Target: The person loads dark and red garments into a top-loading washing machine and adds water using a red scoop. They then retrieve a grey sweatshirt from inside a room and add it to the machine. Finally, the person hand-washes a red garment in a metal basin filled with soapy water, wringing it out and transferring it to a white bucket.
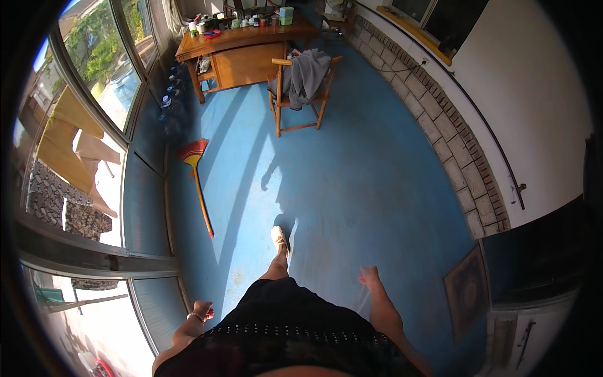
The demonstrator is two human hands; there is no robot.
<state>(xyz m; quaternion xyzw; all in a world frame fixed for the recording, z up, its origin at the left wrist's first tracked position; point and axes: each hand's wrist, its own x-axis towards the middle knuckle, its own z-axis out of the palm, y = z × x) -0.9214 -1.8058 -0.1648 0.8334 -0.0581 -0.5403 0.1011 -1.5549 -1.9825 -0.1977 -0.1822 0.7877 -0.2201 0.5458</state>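
Observation:
My left hand (202,310) hangs low at the left, with a pale beaded bracelet (194,316) on the wrist. Its fingers are curled, and I see nothing in them. On the other side, my right hand (369,277) is held out over the blue floor (358,207), its fingers closed and slightly blurred. A thin translucent thing (362,301), perhaps plastic, trails below the right hand from its grip. One foot in a light slip-on shoe (279,236) is forward. A broom (201,193) with a red and yellow head lies on the floor ahead, to the left.
A wooden chair (279,110) with a grey garment (306,77) over it stands ahead. Behind it is a wooden desk (249,63) bearing cups, jars and a green box (286,15). Plastic bottles (172,103) line the left windows. A brick-edged wall base (438,118) curves along the right.

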